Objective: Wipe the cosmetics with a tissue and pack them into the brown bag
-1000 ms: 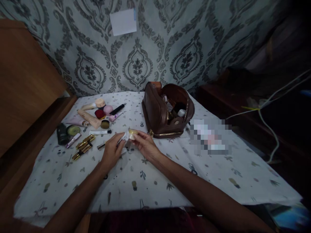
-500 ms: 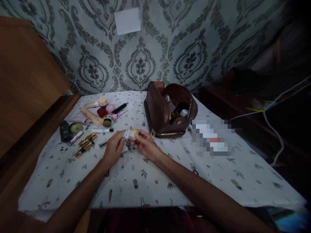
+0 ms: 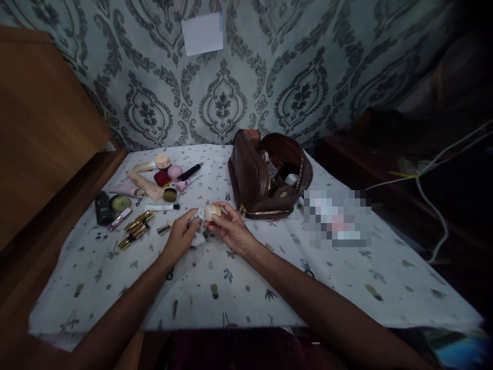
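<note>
My right hand point(image 3: 230, 229) grips a small pale-yellow cosmetic jar point(image 3: 211, 213) between thumb and fingers. Close on its left, my left hand point(image 3: 182, 232) pinches a crumpled white wipe point(image 3: 198, 215), which is at the jar's side. Whether the wipe touches the jar I cannot tell. Just beyond the left hand lies a slim silver-capped tube point(image 3: 164, 228), partly covered by the fingers. A white tube with a dark cap point(image 3: 162, 206) rests behind it.
An open brown makeup bag point(image 3: 252, 177) with several items inside stands at the back centre. Several cosmetics, including gold lipstick tubes point(image 3: 133, 236), a beige tube point(image 3: 145, 186) and a dark bottle point(image 3: 103, 208), lie on the left. A blurred-out item point(image 3: 339, 218) lies right.
The jar has turned in my right hand, so its side now faces me more. The wipe has shifted slightly in my left hand. Everything else on the table stays put.
</note>
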### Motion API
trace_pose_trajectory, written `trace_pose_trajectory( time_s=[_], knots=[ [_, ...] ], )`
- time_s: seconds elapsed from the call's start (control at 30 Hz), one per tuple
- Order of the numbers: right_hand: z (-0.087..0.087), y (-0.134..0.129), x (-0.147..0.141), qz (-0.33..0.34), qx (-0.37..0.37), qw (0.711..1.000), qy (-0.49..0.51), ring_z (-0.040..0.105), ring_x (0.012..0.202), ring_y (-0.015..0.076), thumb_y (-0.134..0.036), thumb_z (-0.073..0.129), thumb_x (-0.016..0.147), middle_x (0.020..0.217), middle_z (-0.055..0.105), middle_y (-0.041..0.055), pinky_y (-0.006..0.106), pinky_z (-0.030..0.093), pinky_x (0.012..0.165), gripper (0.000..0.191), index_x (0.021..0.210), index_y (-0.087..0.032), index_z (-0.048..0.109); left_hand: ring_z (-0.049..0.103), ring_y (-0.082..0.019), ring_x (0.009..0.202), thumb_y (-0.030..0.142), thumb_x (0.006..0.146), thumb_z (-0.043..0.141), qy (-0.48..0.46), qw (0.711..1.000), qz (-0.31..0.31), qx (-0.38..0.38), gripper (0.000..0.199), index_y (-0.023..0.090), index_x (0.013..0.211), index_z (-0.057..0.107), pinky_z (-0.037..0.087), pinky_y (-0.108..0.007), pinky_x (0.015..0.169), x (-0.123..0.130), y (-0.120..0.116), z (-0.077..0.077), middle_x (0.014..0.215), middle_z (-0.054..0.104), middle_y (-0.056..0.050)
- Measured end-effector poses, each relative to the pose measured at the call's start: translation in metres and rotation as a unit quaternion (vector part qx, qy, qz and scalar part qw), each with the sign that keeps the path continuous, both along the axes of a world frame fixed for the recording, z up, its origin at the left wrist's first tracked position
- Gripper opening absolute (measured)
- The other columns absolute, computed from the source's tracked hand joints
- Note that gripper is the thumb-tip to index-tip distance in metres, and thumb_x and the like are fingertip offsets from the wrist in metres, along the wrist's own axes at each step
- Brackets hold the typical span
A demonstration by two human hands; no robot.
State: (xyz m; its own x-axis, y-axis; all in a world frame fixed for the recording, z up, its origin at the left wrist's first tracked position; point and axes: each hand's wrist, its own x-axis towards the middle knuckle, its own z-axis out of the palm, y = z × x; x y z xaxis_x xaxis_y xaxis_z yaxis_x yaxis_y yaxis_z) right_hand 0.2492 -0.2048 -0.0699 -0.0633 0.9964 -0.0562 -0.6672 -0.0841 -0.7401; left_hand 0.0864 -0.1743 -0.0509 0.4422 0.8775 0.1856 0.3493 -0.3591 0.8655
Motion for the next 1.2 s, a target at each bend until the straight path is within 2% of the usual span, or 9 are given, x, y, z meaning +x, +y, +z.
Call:
trace_pose_trajectory(
  time_s=[0.13, 0.33, 0.43, 0.57, 0.67, 0.8, 0.97, 1.1, 1.2],
  knots=[
    [-0.001, 0.001, -0.002, -0.095, 0.037, 0.985, -0.141, 0.059, 0.054, 0.0068, -0.032, 0.087, 0.058, 0.083, 0.06, -0.0057, 0.018, 0.044, 0.047, 0.049, 0.092, -0.022, 0.053, 0.048, -0.013, 0.061, 0.05, 0.089, 0.049, -0.046, 0.994, -0.021, -0.093, 0.039, 0.014, 0.088, 0.063, 0.038, -0.022, 0.056, 0.004, -0.004, 0.001, 0.068, 0.055, 0.002],
    [0.015, -0.006, 0.009, -0.163, 0.108, 0.93, -0.311, 0.057, 0.067, 0.0104, -0.035, 0.081, 0.064, 0.085, 0.06, -0.0012, 0.021, 0.046, 0.059, 0.041, 0.093, -0.02, 0.058, 0.053, -0.014, 0.057, 0.059, 0.081, 0.06, -0.103, 0.973, 0.012, -0.208, 0.047, 0.014, 0.096, 0.068, 0.043, -0.023, 0.053, 0.006, -0.012, 0.003, 0.066, 0.061, 0.001],
    [0.039, -0.019, 0.033, -0.185, 0.165, 0.887, -0.388, 0.054, 0.068, 0.0104, -0.032, 0.079, 0.068, 0.09, 0.06, 0.0006, 0.022, 0.046, 0.06, 0.034, 0.095, -0.02, 0.063, 0.061, -0.018, 0.067, 0.055, 0.08, 0.06, -0.078, 0.984, 0.046, -0.153, 0.046, 0.015, 0.102, 0.07, 0.049, -0.026, 0.062, 0.012, -0.013, 0.016, 0.074, 0.066, -0.002],
    [0.082, -0.034, 0.086, -0.239, 0.18, 0.879, -0.372, 0.056, 0.07, 0.01, -0.031, 0.078, 0.071, 0.091, 0.061, 0.0008, 0.022, 0.048, 0.063, 0.035, 0.1, -0.02, 0.061, 0.066, -0.02, 0.081, 0.041, 0.091, 0.046, 0.081, 0.992, -0.09, 0.048, 0.043, 0.017, 0.12, 0.066, 0.052, -0.028, 0.073, 0.043, -0.015, 0.053, 0.083, 0.07, -0.004],
    [0.106, -0.029, 0.132, -0.276, 0.186, 0.883, -0.331, 0.058, 0.073, 0.0104, -0.032, 0.079, 0.068, 0.094, 0.061, 0.0003, 0.023, 0.05, 0.065, 0.042, 0.102, -0.021, 0.056, 0.062, -0.015, 0.059, 0.026, 0.094, 0.036, 0.249, 0.929, -0.168, 0.219, 0.05, 0.019, 0.141, 0.05, 0.048, -0.025, 0.059, 0.082, -0.015, 0.081, 0.079, 0.07, -0.003],
    [0.126, -0.005, 0.18, -0.269, 0.19, 0.853, -0.405, 0.057, 0.067, 0.0099, -0.03, 0.076, 0.068, 0.087, 0.056, -0.0027, 0.023, 0.048, 0.061, 0.041, 0.102, -0.02, 0.055, 0.067, -0.021, 0.061, 0.019, 0.09, 0.042, 0.461, 0.777, -0.16, 0.398, 0.057, 0.025, 0.146, 0.043, 0.043, -0.027, 0.051, 0.131, -0.006, 0.109, 0.088, 0.072, -0.006],
    [0.153, 0.033, 0.202, -0.152, 0.21, 0.72, -0.644, 0.054, 0.07, 0.011, -0.02, 0.07, 0.072, 0.08, 0.057, -0.0025, 0.024, 0.041, 0.066, 0.029, 0.099, -0.015, 0.06, 0.069, -0.023, 0.063, 0.013, 0.085, 0.049, 0.559, 0.703, -0.143, 0.416, 0.061, 0.028, 0.144, 0.046, 0.039, -0.026, 0.047, 0.144, 0.008, 0.116, 0.085, 0.07, -0.006],
    [0.166, 0.065, 0.2, -0.004, 0.211, 0.575, -0.791, 0.056, 0.074, 0.0137, -0.016, 0.067, 0.074, 0.083, 0.064, 0.0018, 0.024, 0.035, 0.063, 0.022, 0.096, -0.013, 0.066, 0.067, -0.02, 0.066, 0.012, 0.08, 0.048, 0.522, 0.718, -0.125, 0.443, 0.063, 0.027, 0.14, 0.048, 0.04, -0.025, 0.048, 0.13, 0.015, 0.092, 0.087, 0.067, -0.005],
    [0.161, 0.086, 0.194, 0.098, 0.207, 0.519, -0.824, 0.059, 0.076, 0.0155, -0.015, 0.065, 0.075, 0.089, 0.069, 0.0056, 0.024, 0.036, 0.061, 0.019, 0.094, -0.012, 0.069, 0.066, -0.018, 0.067, 0.007, 0.071, 0.048, 0.466, 0.746, -0.108, 0.463, 0.071, 0.027, 0.14, 0.045, 0.042, -0.023, 0.05, 0.122, 0.019, 0.072, 0.085, 0.064, -0.002]
  ],
)
